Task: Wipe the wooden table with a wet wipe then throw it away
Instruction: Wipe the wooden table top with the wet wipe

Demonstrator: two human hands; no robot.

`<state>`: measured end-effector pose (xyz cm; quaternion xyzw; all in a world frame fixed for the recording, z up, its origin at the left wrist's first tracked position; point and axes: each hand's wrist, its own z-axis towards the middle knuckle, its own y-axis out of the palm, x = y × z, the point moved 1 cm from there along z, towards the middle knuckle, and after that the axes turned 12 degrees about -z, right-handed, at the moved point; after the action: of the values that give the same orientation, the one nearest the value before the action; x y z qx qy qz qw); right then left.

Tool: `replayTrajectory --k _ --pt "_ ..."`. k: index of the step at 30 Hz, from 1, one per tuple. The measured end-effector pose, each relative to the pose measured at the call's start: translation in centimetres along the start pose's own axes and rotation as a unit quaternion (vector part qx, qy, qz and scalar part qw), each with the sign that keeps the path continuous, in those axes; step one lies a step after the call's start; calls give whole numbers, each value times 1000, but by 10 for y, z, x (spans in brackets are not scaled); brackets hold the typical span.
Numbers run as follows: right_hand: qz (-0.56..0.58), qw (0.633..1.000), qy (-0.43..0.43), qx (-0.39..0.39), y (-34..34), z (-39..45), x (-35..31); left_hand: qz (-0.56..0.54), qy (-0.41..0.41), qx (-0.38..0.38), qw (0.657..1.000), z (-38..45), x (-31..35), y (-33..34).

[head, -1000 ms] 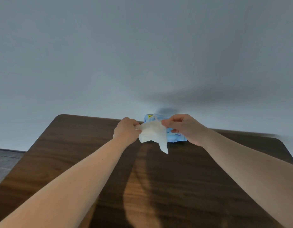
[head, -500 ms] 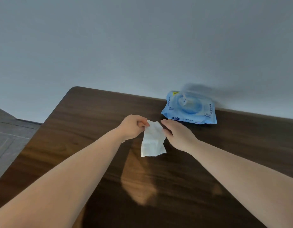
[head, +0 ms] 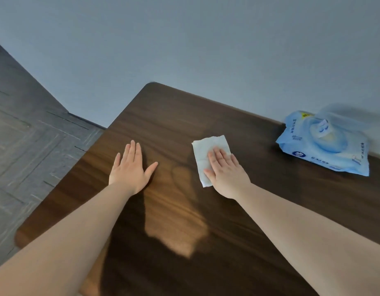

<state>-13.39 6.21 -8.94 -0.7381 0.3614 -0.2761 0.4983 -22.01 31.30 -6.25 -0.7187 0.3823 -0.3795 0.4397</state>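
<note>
A white wet wipe [head: 203,151] lies spread flat on the dark wooden table [head: 206,242]. My right hand [head: 225,171] rests palm down on the wipe's right half, fingers straight, pressing it onto the wood. My left hand [head: 131,167] lies flat on the bare table to the left of the wipe, fingers apart, holding nothing. A hand's width of wood separates the two hands.
A blue pack of wet wipes [head: 322,144] lies at the table's far right edge against the grey wall [head: 206,39], its lid open. The table's rounded far corner [head: 151,84] is ahead on the left. Grey patterned floor [head: 24,146] lies beyond the left edge.
The wipe, held up between both hands before, now lies flat on the table under my right palm. My left hand has let go and moved left onto the wood. The view has swung left.
</note>
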Motion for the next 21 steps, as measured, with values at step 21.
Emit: replayTrajectory --k 21 --pt "-32 993 -111 4 -57 165 -211 -79 -54 82 992 -4 -82 29"
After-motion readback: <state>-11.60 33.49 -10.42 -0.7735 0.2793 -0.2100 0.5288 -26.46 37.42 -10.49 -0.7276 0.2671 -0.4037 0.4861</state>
